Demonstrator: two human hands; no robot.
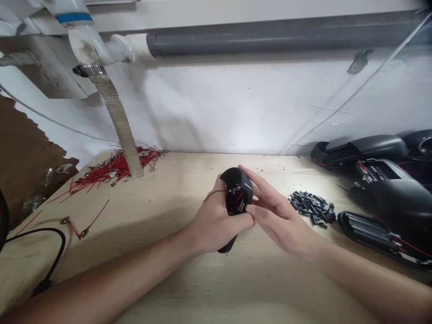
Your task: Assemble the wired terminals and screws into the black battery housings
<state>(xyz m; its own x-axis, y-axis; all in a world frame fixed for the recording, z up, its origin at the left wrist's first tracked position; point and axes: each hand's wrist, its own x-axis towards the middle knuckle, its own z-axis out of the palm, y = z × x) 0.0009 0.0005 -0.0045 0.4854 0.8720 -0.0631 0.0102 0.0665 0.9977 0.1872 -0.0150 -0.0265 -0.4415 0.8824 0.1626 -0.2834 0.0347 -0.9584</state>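
My left hand (214, 220) is wrapped round a black plastic device housing (236, 194) with red and black wires showing inside its open face. It holds the housing upright above the wooden worktop (175, 279). My right hand (273, 209) is pressed against the housing's right side, fingers stretched along it and thumb at its lower edge. Whether those fingers pinch a small part is hidden.
A heap of small black parts (312, 207) lies right of my hands. Several black housings (381, 189) with wiring are stacked at the far right. Red wires with terminals (111, 168) are piled at the back left round a ribbed hose (119, 123). A black cable (50, 252) loops at the left edge.
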